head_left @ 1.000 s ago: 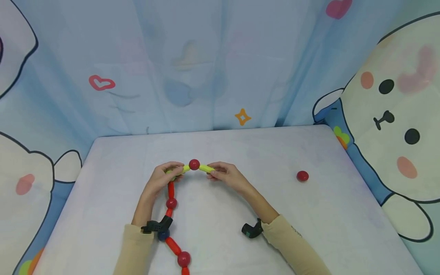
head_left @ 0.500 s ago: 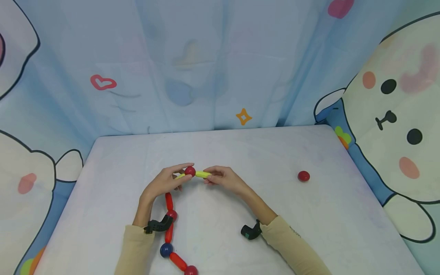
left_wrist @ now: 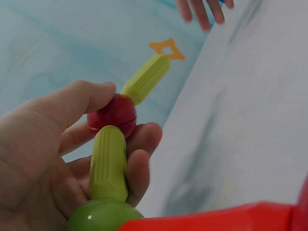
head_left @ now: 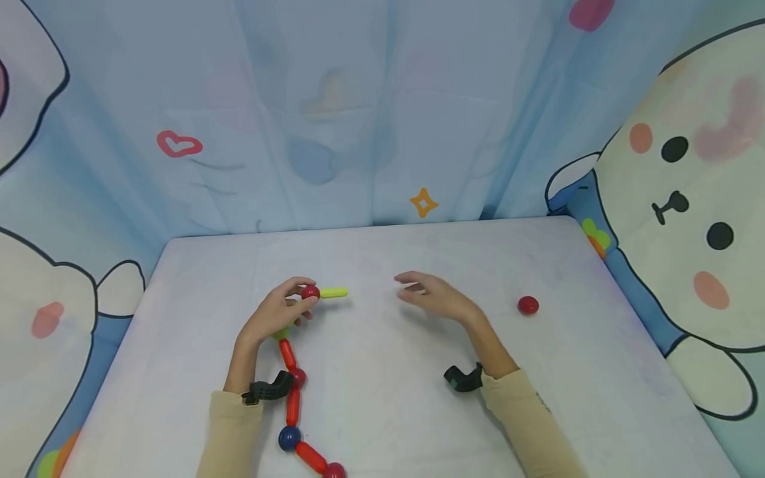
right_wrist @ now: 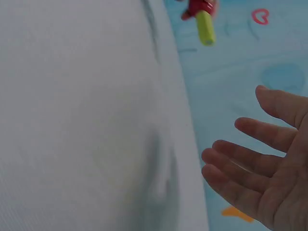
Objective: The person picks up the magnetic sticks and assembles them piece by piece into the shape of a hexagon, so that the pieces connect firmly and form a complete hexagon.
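My left hand [head_left: 276, 313] grips a red ball [left_wrist: 115, 114] between thumb and fingers. One yellow-green rod [head_left: 333, 292] sticks out from this ball to the right, its far end free. A second yellow-green rod [left_wrist: 108, 163] joins the ball to a green ball [left_wrist: 103, 215] below, as the left wrist view shows. From there the chain runs toward the front through red rods [head_left: 293, 406], another red ball [head_left: 299, 378] and a blue ball [head_left: 289, 438]. My right hand [head_left: 435, 296] hovers over the table with fingers loosely extended, holding nothing.
A loose red ball [head_left: 528, 305] lies on the white-covered table [head_left: 597, 398] at the right. The chain's near part, with a red ball [head_left: 334, 471], runs to the bottom edge of the head view. A blue printed curtain [head_left: 358, 133] hangs behind the table.
My right hand has let go of the yellow-green rod and moved away to the right. My left hand has shifted its grip onto the red ball and drawn it left.
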Available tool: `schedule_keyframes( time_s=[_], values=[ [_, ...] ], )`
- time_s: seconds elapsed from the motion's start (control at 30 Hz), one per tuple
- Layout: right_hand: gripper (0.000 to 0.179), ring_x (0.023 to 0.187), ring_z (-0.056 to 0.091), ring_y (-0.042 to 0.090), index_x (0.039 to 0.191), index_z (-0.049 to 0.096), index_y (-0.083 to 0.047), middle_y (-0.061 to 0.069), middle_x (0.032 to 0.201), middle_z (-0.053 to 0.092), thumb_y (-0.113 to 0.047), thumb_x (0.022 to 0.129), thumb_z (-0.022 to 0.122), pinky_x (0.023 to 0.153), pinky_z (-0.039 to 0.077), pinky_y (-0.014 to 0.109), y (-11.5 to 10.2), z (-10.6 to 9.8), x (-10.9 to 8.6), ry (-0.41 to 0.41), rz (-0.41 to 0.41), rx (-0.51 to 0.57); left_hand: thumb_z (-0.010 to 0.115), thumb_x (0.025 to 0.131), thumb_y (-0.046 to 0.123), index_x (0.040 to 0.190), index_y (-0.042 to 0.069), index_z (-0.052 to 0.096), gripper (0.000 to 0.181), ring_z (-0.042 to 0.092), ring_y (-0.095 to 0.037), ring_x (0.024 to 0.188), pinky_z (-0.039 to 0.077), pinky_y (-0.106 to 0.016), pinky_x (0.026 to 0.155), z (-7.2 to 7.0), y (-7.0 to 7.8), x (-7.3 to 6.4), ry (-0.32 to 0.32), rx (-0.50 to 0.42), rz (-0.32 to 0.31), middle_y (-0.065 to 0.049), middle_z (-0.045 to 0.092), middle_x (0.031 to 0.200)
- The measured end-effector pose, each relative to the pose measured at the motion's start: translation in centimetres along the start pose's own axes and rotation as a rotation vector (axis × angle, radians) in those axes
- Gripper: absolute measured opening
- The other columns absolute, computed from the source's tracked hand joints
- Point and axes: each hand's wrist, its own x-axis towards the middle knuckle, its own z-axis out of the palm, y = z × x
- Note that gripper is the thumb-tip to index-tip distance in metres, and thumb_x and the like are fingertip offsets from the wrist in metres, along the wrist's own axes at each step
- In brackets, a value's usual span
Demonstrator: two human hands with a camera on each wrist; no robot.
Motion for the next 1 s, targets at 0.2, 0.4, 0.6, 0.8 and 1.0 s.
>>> schedule_keyframes(
  time_s=[0.2,0.4,0.6,0.8,1.0],
  values=[
    [0.054,0.133,0.045,0.041,0.143,0.043,-0.002,0.021,0.148,0.043,-0.034,0.1,0.052,0.105,0.041,0.056,1.5,-5.4,-4.6,0.152,0.166,-0.207,0.058,0.097,0.031,0.137,0.01,0.051,0.046,0.068,-0.033,0.081,0.053,-0.029,0.064,-0.6,-0.4,0.1,0.016,-0.061,-0.006,-0.015,0.058,0.117],
    [0.06,0.124,0.041,0.053,0.139,0.042,0.005,0.035,0.139,0.041,-0.034,0.096,0.056,0.096,0.041,0.066,3.6,-8.2,-9.2,0.179,0.421,-0.521,0.058,0.097,0.033,0.136,0.014,0.053,0.044,0.066,-0.03,0.078,0.049,-0.028,0.06,-0.5,-0.4,0.0,0.012,-0.041,-0.019,-0.01,0.058,0.112],
    [0.058,0.097,0.052,0.045,0.132,0.045,0.008,0.035,0.118,0.053,-0.027,0.09,0.064,0.077,0.049,0.054,5.6,-9.3,-11.1,0.103,0.59,-0.581,0.06,0.096,0.035,0.135,0.015,0.056,0.044,0.065,-0.034,0.077,0.049,-0.027,0.058,-0.4,-0.7,0.0,0.015,-0.03,-0.009,-0.012,0.058,0.108],
    [0.05,0.098,0.052,0.041,0.129,0.048,0.008,0.031,0.117,0.056,-0.022,0.091,0.063,0.081,0.05,0.052,6.6,-9.6,-11.0,0.07,0.55,-0.465,0.06,0.096,0.036,0.135,0.014,0.056,0.045,0.064,-0.033,0.076,0.048,-0.027,0.056,-0.4,-0.8,0.0,-0.004,-0.018,-0.003,-0.018,0.06,0.107],
    [0.049,0.101,0.056,0.034,0.13,0.052,0.001,0.025,0.116,0.06,-0.029,0.093,0.063,0.08,0.054,0.042,7.4,-9.4,-9.9,0.076,0.346,-0.328,0.06,0.096,0.037,0.133,0.016,0.058,0.043,0.064,-0.031,0.075,0.047,-0.028,0.055,-0.6,-0.7,-0.1,-0.01,-0.002,-0.003,-0.016,0.061,0.108]
  ],
)
